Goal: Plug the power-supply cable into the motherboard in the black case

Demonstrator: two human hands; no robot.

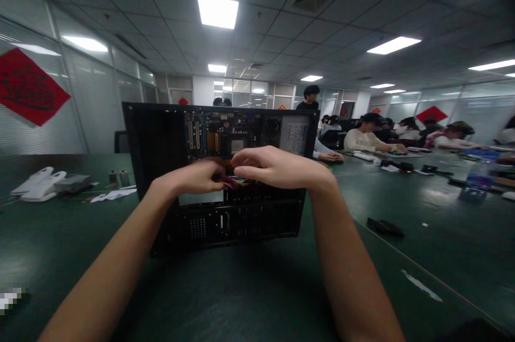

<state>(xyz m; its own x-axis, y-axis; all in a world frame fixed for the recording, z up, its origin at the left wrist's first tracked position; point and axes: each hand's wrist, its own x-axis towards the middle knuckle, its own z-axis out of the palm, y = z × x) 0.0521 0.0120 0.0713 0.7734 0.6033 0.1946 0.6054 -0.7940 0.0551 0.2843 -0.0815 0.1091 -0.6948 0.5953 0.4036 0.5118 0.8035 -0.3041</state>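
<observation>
A black computer case (134,138) stands upright on the green table with its open side facing me. Inside it are a motherboard (250,121) with slots and a silvery power supply (295,132) at the upper right. My left hand (197,174) reaches in from the left, its fingers closed around a bundle of coloured cables (230,183). From the right comes my right hand (273,166), fingers bent inward and thumb close to them, just above the cables. What its fingertips hold, if anything, is hidden against the case.
The green table (225,293) extends around the case. At left lie white plastic pieces (40,183), a grey box (72,183) and papers (115,194). A black item (385,227) and a white strip (421,285) lie at right. Several people sit at the table beyond; one stands.
</observation>
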